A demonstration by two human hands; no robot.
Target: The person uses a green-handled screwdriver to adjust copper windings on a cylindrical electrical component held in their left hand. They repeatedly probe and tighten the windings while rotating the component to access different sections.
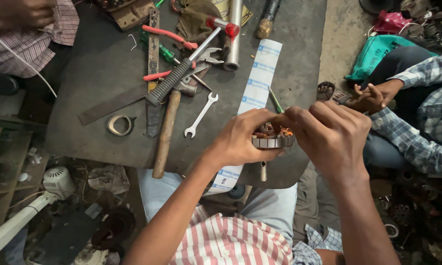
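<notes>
Right of the frame's centre, both hands close around a small motor armature [273,138], a slotted metal core with copper windings showing on top and a short shaft pointing down below it. The left hand [240,140] wraps its fingers over the top and its thumb under the core's near side; the right hand [329,135] curls over the armature's right end, its fingertips pinched at the windings. The armature is held above the near edge of the dark bench [103,73], just over a long white printed strip [256,78] that runs from upper centre down toward the person's lap. Left of the hands a small open-ended spanner [200,115] lies on the bench, and further left a wooden-handled hammer [168,130] crossed by a mallet with a black grip and red head [191,56]. A roll of tape [120,124] sits at left centre, with red-handled pliers [168,34] and a green screwdriver [162,50] in the upper middle. At the right edge, another person's hand [373,95] rests on a knee, in a checked sleeve.
</notes>
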